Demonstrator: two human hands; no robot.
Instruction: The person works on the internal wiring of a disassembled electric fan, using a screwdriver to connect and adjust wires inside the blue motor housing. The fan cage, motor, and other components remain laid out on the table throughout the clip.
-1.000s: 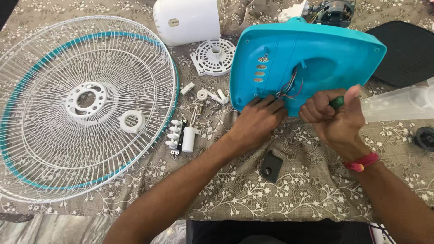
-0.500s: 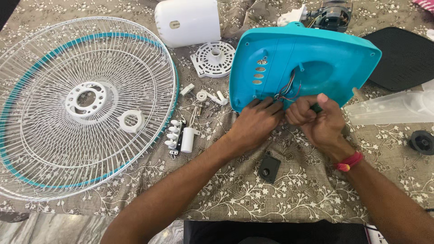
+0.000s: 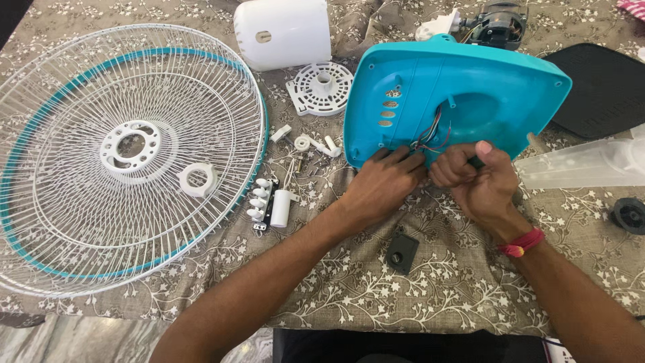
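A turquoise plastic fan base cover (image 3: 463, 94) lies upside down on the patterned cloth, with thin coloured wires (image 3: 433, 134) coming out near its front edge. My left hand (image 3: 383, 185) presses its fingertips against that front edge, next to the wires. Beside it, my right hand (image 3: 474, 181) is fisted round a dark green tool handle, thumb on top; most of the tool is hidden by the fingers. A red thread band circles my right wrist.
A white and turquoise wire fan guard (image 3: 121, 154) fills the left side. A white motor housing (image 3: 282, 30), round vented plate (image 3: 321, 86), switch block with capacitor (image 3: 269, 202), small black part (image 3: 402, 252), motor (image 3: 497, 23), black pad (image 3: 601, 87) and clear blade (image 3: 584, 165) lie around.
My right hand has moved left and closer to the wires, its fist now tight on the green handle. The left hand has stayed at the cover's edge.
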